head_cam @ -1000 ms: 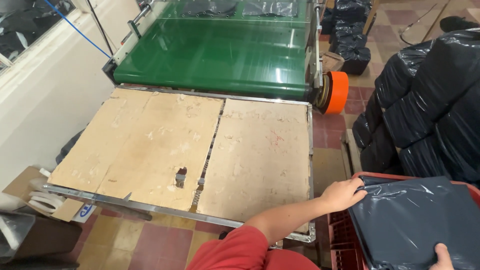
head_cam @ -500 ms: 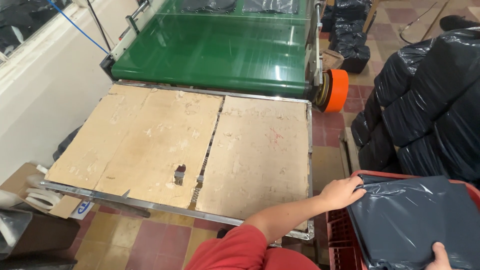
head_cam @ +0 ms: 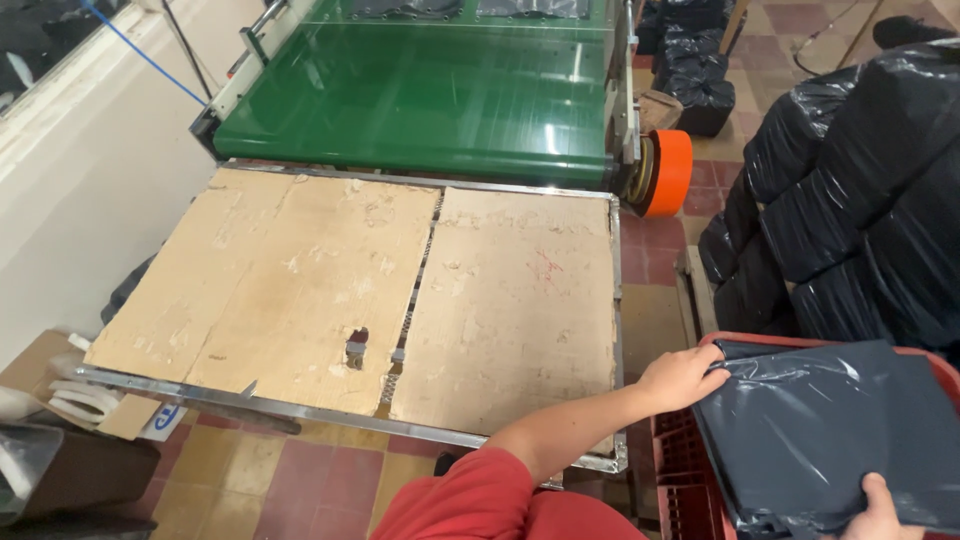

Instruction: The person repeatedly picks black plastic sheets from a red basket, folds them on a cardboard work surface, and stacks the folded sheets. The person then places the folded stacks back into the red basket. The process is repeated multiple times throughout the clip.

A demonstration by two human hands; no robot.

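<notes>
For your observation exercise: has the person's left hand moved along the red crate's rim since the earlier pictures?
No. The left hand rests at the same corner of the red crate, on the dark plastic sheet, beside the cardboard table's edge.

Your left arm enters from the bottom centre of the frame and runs up toward the lower right. Your upper arm and shoulder are covered by a red short sleeve [head_cam: 480,500] of soft, plain fabric, with no print, stripe or logo visible on it. The sleeve ends above the elbow in a rounded, slightly loose hem. Below that, your forearm [head_cam: 570,425] is bare, with no watch, band or glove. Your left hand [head_cam: 682,378] is bare too, with no rings visible. At the bottom right edge of the frame, only part of your right hand [head_cam: 880,512] shows, also bare and ungloved; its wrist is cut off by the frame.
</notes>
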